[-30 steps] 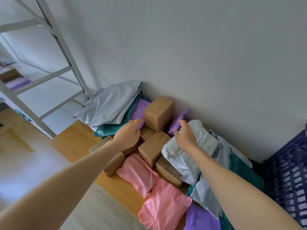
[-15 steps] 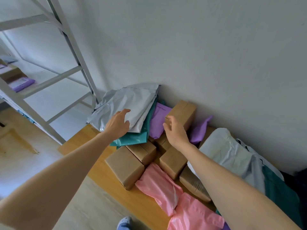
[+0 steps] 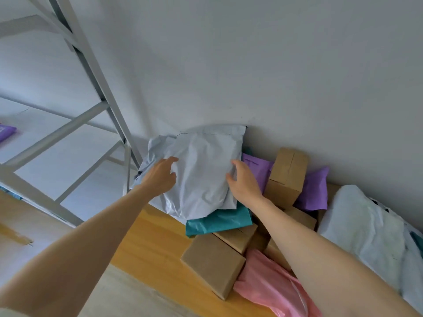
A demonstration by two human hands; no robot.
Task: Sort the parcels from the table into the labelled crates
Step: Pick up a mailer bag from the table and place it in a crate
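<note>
Though the job is to clear parcels off the table (image 3: 146,250) into labelled crates, hardly any of it looks done, judging by how much is heaped here. No crate shows in this view at all, so how many parcels have already gone cannot be told.

Both hands are on the grey bag (image 3: 201,170) at the top of the pile, against the wall (image 3: 251,65). The left hand (image 3: 160,176) lies on its left side with fingers spread and curled, thumb up. The right hand (image 3: 243,179) cups its right edge, fingers pressing into the plastic. Neither has closed into a firm grip yet; the bag rests on the heap, not lifted.

Under it sits a teal bag (image 3: 219,221), and beside that a purple bag (image 3: 257,168) with a tall box (image 3: 286,177) propped against it. A second purple bag (image 3: 312,191) lies behind the box. Nearer the table edge are a flat box (image 3: 212,264), a pink bag (image 3: 270,291) and a white bag (image 3: 364,229) on the right.

All of these are left to sort. A metal rack (image 3: 75,124) stands on the left, near the table end, holding a purple parcel (image 3: 5,132) at the frame's edge
</note>
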